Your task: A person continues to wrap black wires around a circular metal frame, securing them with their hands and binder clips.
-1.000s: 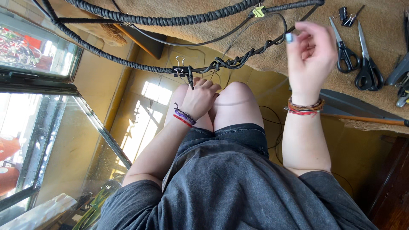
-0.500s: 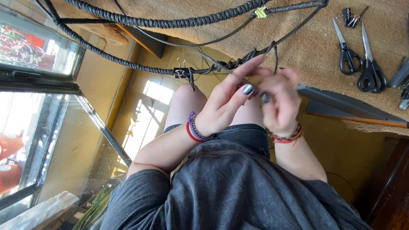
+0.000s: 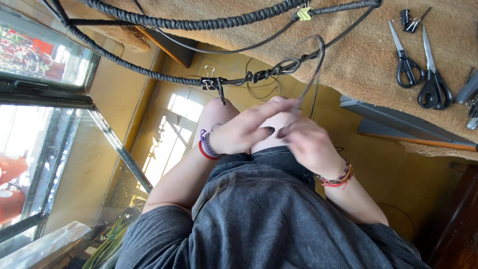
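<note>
Cord (image 3: 308, 65), thin and black, loops up from the hands at frame centre to the braided section near the upper middle, then runs on toward the upper right.

Head view only:

- Left hand (image 3: 246, 130): fingers curled in, nearly closed, fingertips meeting the right hand's over the knees. It touches the thin cord where the strand drops into the fingers; the exact pinch is hidden.
- Right hand (image 3: 311, 144): also curled, thumb and forefinger drawn together at the same spot. It looks clamped on the strand, but I cannot tell how firmly.
- Hands are together, touching at the fingertips, just below the cord loop.
- Thin cord long axis: roughly vertical from the hands to the loop top, then bending right along the edge of the tan mat (image 3: 358, 55).
- Braided rope (image 3: 199, 22): thick, runs left to right across the top of the frame, slightly sagging. A second braided run (image 3: 124, 65) slants from the upper left down to the binder clip (image 3: 209, 79) at upper centre.
- Yellow clip (image 3: 303, 12) sits on the top rope.
- Two pairs of scissors (image 3: 420, 65) lie on the mat, upper right, blades pointing up-frame, well apart from the hands.
- Bracelets on both wrists; grey shirt (image 3: 269, 219) fills the lower centre.
- Glass pane (image 3: 59, 164) at left.
</note>
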